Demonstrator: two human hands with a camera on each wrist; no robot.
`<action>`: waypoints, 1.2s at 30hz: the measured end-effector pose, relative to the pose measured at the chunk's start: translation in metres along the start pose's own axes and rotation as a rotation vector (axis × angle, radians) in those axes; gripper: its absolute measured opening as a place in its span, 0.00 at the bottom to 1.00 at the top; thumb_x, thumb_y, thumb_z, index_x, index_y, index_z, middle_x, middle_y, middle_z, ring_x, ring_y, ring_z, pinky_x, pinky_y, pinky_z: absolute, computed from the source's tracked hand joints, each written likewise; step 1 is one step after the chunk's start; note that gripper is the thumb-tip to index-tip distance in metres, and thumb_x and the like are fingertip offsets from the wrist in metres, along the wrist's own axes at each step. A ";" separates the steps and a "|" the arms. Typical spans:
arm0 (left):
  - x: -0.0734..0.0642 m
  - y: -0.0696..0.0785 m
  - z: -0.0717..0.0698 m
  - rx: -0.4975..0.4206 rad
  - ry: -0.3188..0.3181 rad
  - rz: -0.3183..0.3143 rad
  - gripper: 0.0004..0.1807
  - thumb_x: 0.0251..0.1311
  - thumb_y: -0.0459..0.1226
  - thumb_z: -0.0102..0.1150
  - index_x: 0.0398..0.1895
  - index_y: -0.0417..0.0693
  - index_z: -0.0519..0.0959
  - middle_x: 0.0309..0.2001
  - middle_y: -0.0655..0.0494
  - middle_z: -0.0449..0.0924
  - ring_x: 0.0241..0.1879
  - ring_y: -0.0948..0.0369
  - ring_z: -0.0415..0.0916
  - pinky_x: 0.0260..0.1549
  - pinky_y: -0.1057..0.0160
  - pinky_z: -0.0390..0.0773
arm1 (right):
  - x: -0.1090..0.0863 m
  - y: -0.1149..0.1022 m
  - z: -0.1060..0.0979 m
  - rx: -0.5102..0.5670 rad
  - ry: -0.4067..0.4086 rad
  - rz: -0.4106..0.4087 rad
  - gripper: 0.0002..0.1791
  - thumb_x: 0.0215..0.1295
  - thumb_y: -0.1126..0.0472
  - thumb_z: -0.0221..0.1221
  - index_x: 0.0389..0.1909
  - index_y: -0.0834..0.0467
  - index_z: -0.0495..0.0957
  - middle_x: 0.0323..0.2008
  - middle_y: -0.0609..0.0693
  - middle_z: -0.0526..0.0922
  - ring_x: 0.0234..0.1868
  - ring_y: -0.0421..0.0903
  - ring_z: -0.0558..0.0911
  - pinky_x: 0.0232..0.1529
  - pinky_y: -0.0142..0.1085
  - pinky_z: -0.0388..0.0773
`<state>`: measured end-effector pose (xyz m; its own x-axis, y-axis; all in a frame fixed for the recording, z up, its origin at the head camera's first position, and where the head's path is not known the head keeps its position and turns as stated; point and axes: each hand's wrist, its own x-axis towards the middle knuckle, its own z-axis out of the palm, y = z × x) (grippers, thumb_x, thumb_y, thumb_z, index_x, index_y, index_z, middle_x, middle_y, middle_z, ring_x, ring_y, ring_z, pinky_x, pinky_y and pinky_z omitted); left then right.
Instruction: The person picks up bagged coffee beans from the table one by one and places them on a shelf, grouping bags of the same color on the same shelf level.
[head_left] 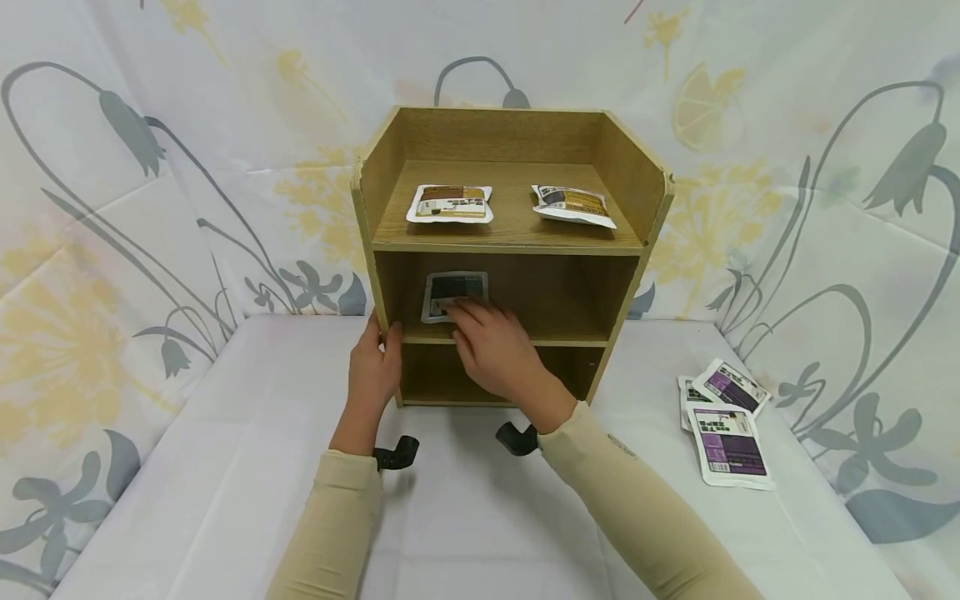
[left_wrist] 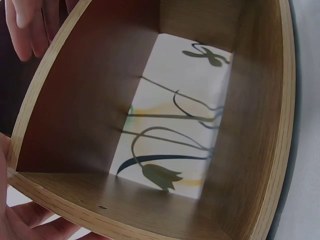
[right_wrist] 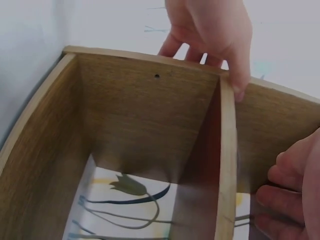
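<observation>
A small wooden shelf unit (head_left: 495, 342) with three levels stands on the white cloth. Its left side panel is gripped by my left hand (head_left: 373, 367), thumb at the front edge and fingers around the outside; the right wrist view shows the same left hand (right_wrist: 215, 30). On the middle level, toward the left, lies a dark green and white food pouch (head_left: 450, 286). My right hand (head_left: 498, 348) reaches into that level, its fingertips over the pouch's lower right part, hiding it. In the right wrist view the right hand's fingers (right_wrist: 282, 200) are loosely bent.
Two brown-and-white pouches, a left one (head_left: 450, 204) and a tilted right one (head_left: 573, 205), lie on the top level. Several purple-and-white pouches (head_left: 729, 446) are piled on the cloth at right. Flower-patterned fabric (head_left: 750, 208) hangs behind.
</observation>
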<state>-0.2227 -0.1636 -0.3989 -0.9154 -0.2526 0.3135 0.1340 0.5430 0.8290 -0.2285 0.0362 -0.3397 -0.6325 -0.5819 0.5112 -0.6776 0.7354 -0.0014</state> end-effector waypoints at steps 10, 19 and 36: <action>-0.001 -0.002 -0.001 0.000 0.007 0.008 0.30 0.74 0.53 0.37 0.75 0.56 0.56 0.67 0.44 0.69 0.63 0.43 0.71 0.54 0.40 0.75 | -0.019 0.001 -0.016 0.086 0.055 -0.041 0.21 0.70 0.59 0.54 0.62 0.60 0.74 0.59 0.54 0.79 0.60 0.51 0.78 0.62 0.45 0.74; -0.002 0.000 -0.001 -0.002 -0.007 -0.006 0.30 0.74 0.54 0.37 0.76 0.56 0.55 0.68 0.45 0.68 0.64 0.43 0.70 0.54 0.40 0.75 | -0.041 0.008 -0.024 0.147 0.141 -0.045 0.21 0.66 0.59 0.59 0.59 0.58 0.76 0.52 0.53 0.82 0.54 0.49 0.81 0.55 0.43 0.79; -0.002 0.002 -0.001 -0.007 -0.004 -0.001 0.30 0.74 0.53 0.37 0.76 0.57 0.55 0.68 0.45 0.68 0.63 0.43 0.70 0.54 0.40 0.75 | -0.086 0.040 -0.024 0.156 0.213 0.053 0.17 0.64 0.61 0.59 0.53 0.55 0.80 0.46 0.52 0.84 0.47 0.49 0.83 0.45 0.44 0.82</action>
<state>-0.2207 -0.1627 -0.3974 -0.9171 -0.2496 0.3109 0.1362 0.5368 0.8326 -0.1920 0.1239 -0.3630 -0.5863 -0.4457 0.6765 -0.7061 0.6905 -0.1570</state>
